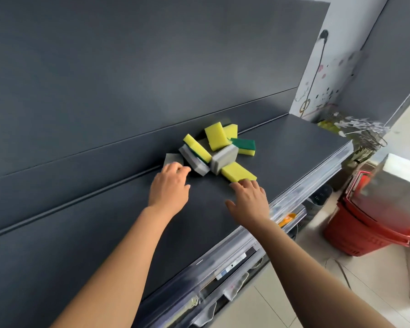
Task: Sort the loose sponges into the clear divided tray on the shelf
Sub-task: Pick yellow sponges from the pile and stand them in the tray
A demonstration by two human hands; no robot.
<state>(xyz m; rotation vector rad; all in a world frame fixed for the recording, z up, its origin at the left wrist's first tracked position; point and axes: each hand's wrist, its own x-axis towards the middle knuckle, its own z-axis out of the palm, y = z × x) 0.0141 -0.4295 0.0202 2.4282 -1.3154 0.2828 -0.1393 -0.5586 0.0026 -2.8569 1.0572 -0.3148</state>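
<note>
I am looking down at a dark shelf (pixel 100 233) through the head camera. I am taking the sponge pile (pixel 219 150) as the middle of my clock.

At about 8 o'clock from the pile, my left hand (pixel 169 183) is reaching in. Its fingers are loosely bent and holding nothing. The tips are sitting at a thin grey sponge (pixel 171 159) lying flat by the back wall. The picture is a bit blurry there, so they may be touching it, but I cannot be sure.

In the middle, yellow, green-topped and grey sponges are leaning on each other in a messy heap. One grey block (pixel 224 159) is standing in the centre.

At 5 o'clock, a long yellow sponge (pixel 237 172) is sticking out of the pile. My right hand (pixel 249 200) is lying just behind it, fingers spread wide and flat, tips right at the sponge's near end.

Far off at 4 o'clock, red baskets (pixel 365 229) are stacked on the floor.

I am not seeing the clear tray anywhere in this view, so no sponge is sorted yet.

To do this step well, I am thinking each hand should take the loose outside sponge nearest to it, pinching it by its sides. Pulling from the middle could knock the leaning ones over.
</note>
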